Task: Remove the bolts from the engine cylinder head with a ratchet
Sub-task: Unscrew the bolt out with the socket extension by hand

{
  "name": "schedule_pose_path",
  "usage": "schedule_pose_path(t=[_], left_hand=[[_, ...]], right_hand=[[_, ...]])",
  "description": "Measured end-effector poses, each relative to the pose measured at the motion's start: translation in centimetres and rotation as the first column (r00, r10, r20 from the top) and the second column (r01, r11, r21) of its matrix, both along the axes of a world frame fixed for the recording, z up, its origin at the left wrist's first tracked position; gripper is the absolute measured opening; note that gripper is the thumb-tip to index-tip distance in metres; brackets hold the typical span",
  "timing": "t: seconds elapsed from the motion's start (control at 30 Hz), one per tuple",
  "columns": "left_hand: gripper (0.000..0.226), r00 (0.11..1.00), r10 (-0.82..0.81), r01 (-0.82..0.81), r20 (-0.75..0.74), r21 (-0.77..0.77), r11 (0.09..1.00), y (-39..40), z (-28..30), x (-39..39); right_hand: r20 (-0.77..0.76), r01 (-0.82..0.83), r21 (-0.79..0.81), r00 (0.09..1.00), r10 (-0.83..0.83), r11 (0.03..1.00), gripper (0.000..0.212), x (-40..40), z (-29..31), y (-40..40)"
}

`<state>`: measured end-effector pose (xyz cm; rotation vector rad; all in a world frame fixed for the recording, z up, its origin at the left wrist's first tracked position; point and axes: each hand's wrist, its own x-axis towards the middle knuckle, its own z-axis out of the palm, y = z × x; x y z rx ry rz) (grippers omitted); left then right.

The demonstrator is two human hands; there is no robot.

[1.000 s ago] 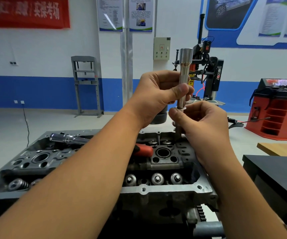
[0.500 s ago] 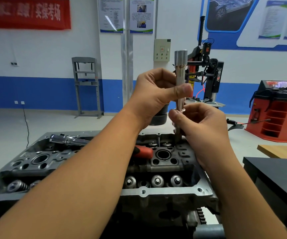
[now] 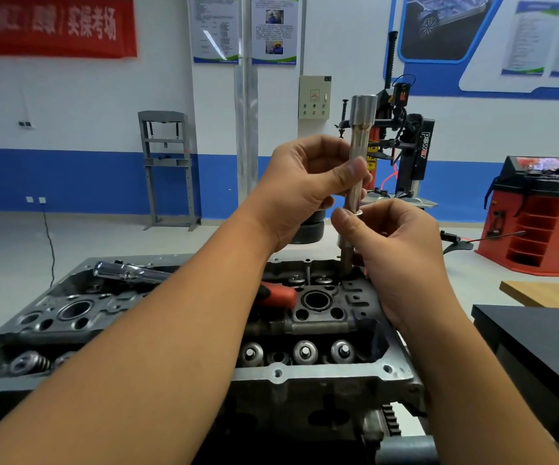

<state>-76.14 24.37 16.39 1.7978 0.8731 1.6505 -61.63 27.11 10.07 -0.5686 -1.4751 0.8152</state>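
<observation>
The grey engine cylinder head (image 3: 325, 370) lies in front of me. A long silver socket extension (image 3: 360, 135) stands upright over a bolt hole at the head's far right corner. My left hand (image 3: 308, 182) grips its shaft between thumb and fingers. Just below, my right hand (image 3: 392, 243) pinches the lower part of the tool, where a bolt (image 3: 346, 256) with a washer enters the head. The chrome ratchet (image 3: 127, 271) lies on the head at the far left, its red grip (image 3: 278, 295) showing beside my left forearm.
A black table (image 3: 539, 337) and a wooden bench top (image 3: 549, 292) stand at the right. Behind are a red wheel balancer (image 3: 543, 216), a tyre changer (image 3: 405, 146), a grey press frame (image 3: 167, 169) and a metal column (image 3: 246, 129).
The extension tilted slightly and shifted a little to the left in the hands; both hands keep their hold. The view moved slightly.
</observation>
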Motion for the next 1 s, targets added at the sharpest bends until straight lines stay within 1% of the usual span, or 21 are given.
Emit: schedule_pose_path(t=[0.07,0.13,0.2,0.27,0.33,0.4,0.43,0.47,0.53,0.6,0.7,0.77,0.83,0.87,0.93,1.0], left_hand=[[0.007,1.0,-0.009,0.009,0.009,0.0,1.0,0.29,-0.06,0.05],[0.013,0.997,-0.079,0.079,0.019,-0.033,0.996,0.46,-0.03,0.07],[0.017,0.992,-0.129,0.129,0.011,-0.048,0.99,0.33,-0.06,0.04],[0.012,0.996,-0.087,0.087,-0.007,-0.014,0.996,0.19,-0.03,0.08],[0.012,1.0,-0.021,0.021,0.001,0.02,1.0,0.1,-0.06,0.15],[0.025,0.999,0.015,-0.016,0.034,0.033,0.999,0.08,-0.04,0.11],[0.029,0.999,0.025,-0.026,0.035,0.034,0.999,0.13,-0.05,0.09],[0.029,0.999,0.026,-0.026,0.019,0.023,0.999,0.15,-0.06,0.08],[0.019,0.999,-0.023,0.022,-0.042,-0.038,0.999,0.32,-0.18,0.04],[0.023,0.991,-0.111,0.102,-0.074,-0.114,0.988,0.45,-0.13,-0.03],[0.028,0.986,-0.153,0.142,-0.062,-0.154,0.978,0.06,0.12,-0.06],[0.023,0.99,-0.125,0.118,-0.064,-0.114,0.987,0.05,0.06,-0.05],[0.013,0.994,-0.076,0.072,-0.076,-0.045,0.996,0.03,-0.1,-0.01],[0.009,0.996,-0.048,0.047,-0.077,-0.013,0.999,0.01,-0.14,0.01],[0.017,0.999,0.002,0.0,-0.052,0.034,0.999,-0.04,-0.1,0.09],[0.026,0.999,0.032,-0.031,-0.031,0.031,0.999,-0.03,-0.04,0.08]], right_hand=[[0.02,-0.008,0.008,1.0,0.008,1.0,0.019,-0.09,-0.01,0.07],[0.034,-0.032,0.011,0.999,0.031,0.999,0.013,-0.25,-0.03,0.42],[0.014,-0.098,-0.026,0.995,0.099,0.995,0.022,-0.32,0.16,0.43],[-0.02,-0.147,-0.06,0.989,0.146,0.987,0.029,-0.37,0.45,0.2],[-0.039,-0.128,-0.06,0.991,0.126,0.99,0.021,-0.47,0.58,-0.2],[-0.055,-0.051,-0.046,0.997,0.048,0.998,0.033,-0.48,0.5,-0.5],[-0.063,-0.021,-0.038,0.998,0.019,0.999,0.034,-0.44,0.44,-0.53],[-0.069,0.003,-0.028,0.998,-0.005,1.0,0.031,-0.42,0.35,-0.51],[-0.058,0.034,-0.02,0.998,-0.036,0.999,0.022,-0.43,0.11,-0.31],[-0.079,0.033,-0.031,0.996,-0.036,0.999,0.019,-0.4,-0.03,-0.03],[-0.098,-0.011,-0.054,0.995,0.006,0.998,0.021,-0.27,0.19,-0.03],[-0.1,-0.048,-0.083,0.994,0.04,0.995,0.029,-0.08,0.43,-0.15],[-0.051,-0.04,-0.067,0.998,0.037,0.997,0.039,0.13,0.5,-0.27],[-0.037,-0.036,-0.052,0.999,0.034,0.998,0.041,0.21,0.5,-0.34],[-0.052,-0.061,-0.043,0.997,0.059,0.997,0.033,0.1,0.45,-0.22],[-0.06,-0.097,-0.061,0.994,0.093,0.993,0.024,-0.12,0.57,-0.21]])
